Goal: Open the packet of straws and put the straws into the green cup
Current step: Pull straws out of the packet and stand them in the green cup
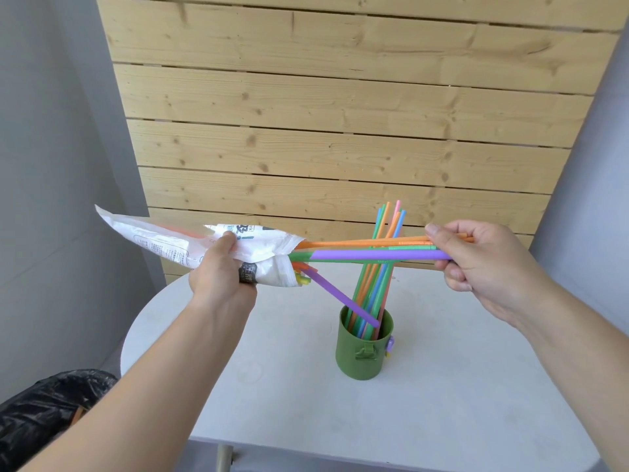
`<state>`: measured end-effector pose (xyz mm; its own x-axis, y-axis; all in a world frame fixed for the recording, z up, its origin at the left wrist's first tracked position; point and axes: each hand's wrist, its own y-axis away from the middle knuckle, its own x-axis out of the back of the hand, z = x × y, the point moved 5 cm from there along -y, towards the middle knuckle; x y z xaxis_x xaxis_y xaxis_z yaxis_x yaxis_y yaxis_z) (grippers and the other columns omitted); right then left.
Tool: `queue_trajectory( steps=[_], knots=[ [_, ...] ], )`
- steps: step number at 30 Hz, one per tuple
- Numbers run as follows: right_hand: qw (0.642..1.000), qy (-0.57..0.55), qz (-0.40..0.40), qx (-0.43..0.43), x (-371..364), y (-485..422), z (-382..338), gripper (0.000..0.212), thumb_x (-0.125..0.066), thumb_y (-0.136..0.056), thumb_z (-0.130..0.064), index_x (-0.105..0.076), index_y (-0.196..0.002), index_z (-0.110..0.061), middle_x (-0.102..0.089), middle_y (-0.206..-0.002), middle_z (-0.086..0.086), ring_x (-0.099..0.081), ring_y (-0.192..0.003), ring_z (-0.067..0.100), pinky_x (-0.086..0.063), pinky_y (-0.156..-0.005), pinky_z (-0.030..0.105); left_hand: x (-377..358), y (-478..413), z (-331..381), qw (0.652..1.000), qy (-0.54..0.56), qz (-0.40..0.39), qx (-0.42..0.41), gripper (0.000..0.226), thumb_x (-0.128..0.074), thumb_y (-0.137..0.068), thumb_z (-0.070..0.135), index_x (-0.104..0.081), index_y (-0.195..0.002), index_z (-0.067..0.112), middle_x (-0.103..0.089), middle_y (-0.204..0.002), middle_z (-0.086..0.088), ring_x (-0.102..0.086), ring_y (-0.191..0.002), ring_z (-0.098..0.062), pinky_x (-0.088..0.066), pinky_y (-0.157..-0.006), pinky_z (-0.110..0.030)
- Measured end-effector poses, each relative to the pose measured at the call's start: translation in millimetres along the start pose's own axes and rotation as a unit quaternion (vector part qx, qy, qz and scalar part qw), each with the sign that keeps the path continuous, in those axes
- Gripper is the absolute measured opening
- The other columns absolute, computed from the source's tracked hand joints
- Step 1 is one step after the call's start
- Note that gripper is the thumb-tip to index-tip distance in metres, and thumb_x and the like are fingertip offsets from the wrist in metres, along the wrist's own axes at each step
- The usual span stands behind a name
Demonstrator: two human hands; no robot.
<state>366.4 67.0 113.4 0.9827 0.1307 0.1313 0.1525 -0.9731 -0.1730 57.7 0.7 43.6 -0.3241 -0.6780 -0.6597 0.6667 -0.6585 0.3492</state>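
My left hand (218, 270) grips a white printed straw packet (163, 243), held level above the table with its open mouth facing right. My right hand (483, 260) pinches the ends of a few straws (367, 252), orange, green and purple, which stretch horizontally and are partly drawn out of the packet. A second purple straw (337, 298) hangs from the packet mouth down into the green cup (362, 352). The cup stands upright on the table and holds several coloured straws that lean to the right.
The round white table (442, 386) carries only the cup. A wooden slat panel (340, 114) stands behind it. A black plastic bag (44, 410) sits at the lower left, beside the table's edge.
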Motion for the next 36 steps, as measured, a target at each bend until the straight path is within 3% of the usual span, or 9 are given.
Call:
queue_trajectory(
  steps=[4, 7, 11, 20, 25, 27, 31, 33, 36],
  knots=[
    [1.000, 0.005, 0.002, 0.002, 1, -2, 3, 0.023, -0.066, -0.096, -0.021, -0.065, -0.084, -0.001, -0.051, -0.053, 0.007, -0.031, -0.039, 0.011, -0.026, -0.036, 0.018, 0, -1, -3, 1.000, -0.003, 0.007, 0.002, 0.019, -0.073, -0.095, 0.006, -0.060, -0.108, 0.013, -0.074, -0.120, -0.008, -0.074, -0.092, -0.024, -0.063, -0.093, -0.044],
    [1.000, 0.017, 0.003, -0.003, 4, -3, 3, 0.023, -0.066, -0.096, -0.022, -0.066, -0.087, -0.001, -0.051, -0.055, 0.009, -0.031, -0.039, 0.010, -0.026, -0.036, 0.019, 2, -3, -4, 1.000, -0.002, 0.007, 0.000, 0.029, -0.074, -0.094, 0.008, -0.060, -0.119, 0.012, -0.075, -0.118, -0.007, -0.074, -0.090, -0.022, -0.063, -0.088, -0.040],
    [0.999, 0.032, 0.004, -0.013, 14, -5, -1, 0.023, -0.066, -0.096, -0.021, -0.064, -0.084, -0.002, -0.049, -0.059, 0.011, -0.032, -0.037, 0.009, -0.026, -0.035, 0.019, 3, -5, -3, 1.000, 0.004, 0.012, -0.007, 0.044, -0.075, -0.093, 0.009, -0.060, -0.134, 0.010, -0.075, -0.123, -0.008, -0.077, -0.106, -0.024, -0.064, -0.091, -0.041],
    [0.998, 0.048, 0.007, -0.027, 39, -5, -9, 0.024, -0.064, -0.096, -0.022, -0.062, -0.081, -0.003, -0.047, -0.065, 0.012, -0.030, -0.037, 0.008, -0.026, -0.033, 0.016, -1, -6, -6, 1.000, 0.010, 0.010, -0.010, 0.045, -0.075, -0.094, 0.009, -0.059, -0.136, 0.011, -0.075, -0.125, -0.008, -0.077, -0.107, -0.024, -0.063, -0.092, -0.043],
    [0.998, 0.056, 0.019, -0.026, 67, -6, -19, 0.024, -0.063, -0.096, -0.023, -0.061, -0.082, -0.003, -0.046, -0.066, 0.010, -0.031, -0.036, 0.006, -0.026, -0.032, 0.016, -6, -6, -10, 1.000, 0.012, 0.003, -0.004, 0.045, -0.074, -0.094, 0.009, -0.058, -0.136, 0.010, -0.075, -0.123, -0.008, -0.075, -0.084, -0.021, -0.065, -0.082, -0.039],
    [0.999, 0.045, 0.018, -0.024, 76, -5, -22, 0.026, -0.066, -0.092, -0.026, -0.061, -0.083, -0.002, -0.046, -0.064, 0.010, -0.031, -0.035, 0.005, -0.026, -0.032, 0.015, -10, -6, -11, 1.000, 0.012, 0.000, 0.002, 0.045, -0.074, -0.094, 0.010, -0.058, -0.135, 0.011, -0.075, -0.122, -0.008, -0.074, -0.082, -0.021, -0.065, -0.084, -0.040],
    [0.999, 0.051, 0.010, -0.016, 89, -6, -28, 0.055, -0.080, -0.053, -0.050, -0.062, -0.079, -0.005, -0.051, -0.050, 0.002, -0.031, -0.035, 0.005, -0.026, -0.031, 0.015, -17, -5, -14, 1.000, 0.016, -0.010, 0.013, 0.041, -0.073, -0.094, 0.010, -0.061, -0.134, 0.011, -0.076, -0.122, -0.007, -0.074, -0.085, -0.023, -0.064, -0.088, -0.040],
    [0.998, 0.064, 0.005, -0.006, 94, -7, -33, 0.065, -0.085, -0.042, -0.058, -0.063, -0.075, -0.007, -0.051, -0.049, 0.000, -0.032, -0.034, 0.005, -0.026, -0.031, 0.015, -20, -6, -17, 1.000, 0.018, -0.012, 0.018, 0.041, -0.073, -0.094, 0.010, -0.062, -0.134, 0.010, -0.076, -0.122, -0.008, -0.075, -0.089, -0.023, -0.064, -0.088, -0.041],
    [0.996, 0.088, 0.010, 0.001, 100, -10, -39, 0.054, -0.081, -0.059, -0.051, -0.062, -0.078, -0.005, -0.049, -0.051, 0.005, -0.031, -0.032, 0.005, -0.025, -0.031, 0.014, -23, -8, -21, 0.999, 0.022, -0.017, 0.024, 0.041, -0.073, -0.095, 0.009, -0.062, -0.134, 0.008, -0.076, -0.124, -0.009, -0.077, -0.096, -0.025, -0.065, -0.089, -0.043]
  ],
)
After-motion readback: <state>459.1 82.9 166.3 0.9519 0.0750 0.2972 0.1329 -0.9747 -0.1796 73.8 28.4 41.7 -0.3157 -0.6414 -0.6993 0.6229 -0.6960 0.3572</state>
